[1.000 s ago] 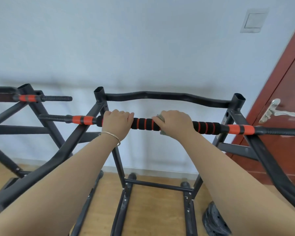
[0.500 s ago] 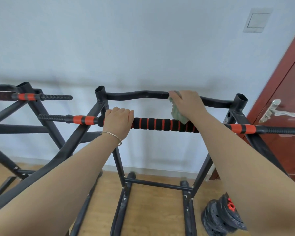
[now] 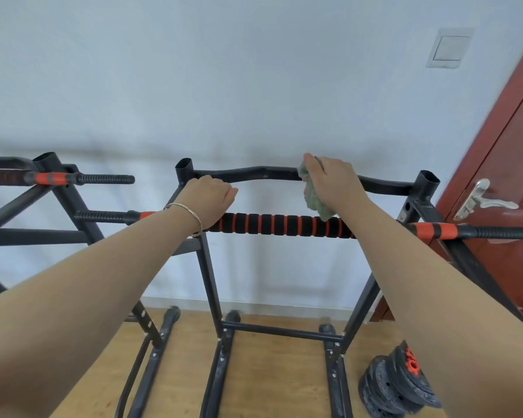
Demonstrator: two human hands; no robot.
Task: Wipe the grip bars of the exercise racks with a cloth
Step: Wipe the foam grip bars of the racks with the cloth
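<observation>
A black exercise rack stands in front of me with a foam grip bar (image 3: pixel 284 226), black with orange rings, and a bare curved top bar (image 3: pixel 254 171) behind it. My right hand (image 3: pixel 335 182) holds a green cloth (image 3: pixel 316 203) against the top bar right of its middle. The cloth's loose end hangs down to the foam bar. My left hand (image 3: pixel 209 197), with a bracelet on the wrist, lies with curled fingers over the foam bar's left end, its knuckles close to the top bar. Whether its fingers grip a bar is hidden.
A second rack (image 3: pixel 58 178) with the same orange-marked bar stands to the left. Black weight plates (image 3: pixel 405 384) lie on the wooden floor at the lower right. A red door (image 3: pixel 514 140) with a metal handle (image 3: pixel 477 200) is close on the right, and the wall is just behind.
My right hand carried the cloth from the foam bar up to the curved top bar. My left hand shifted up and forward from its grip on the foam bar.
</observation>
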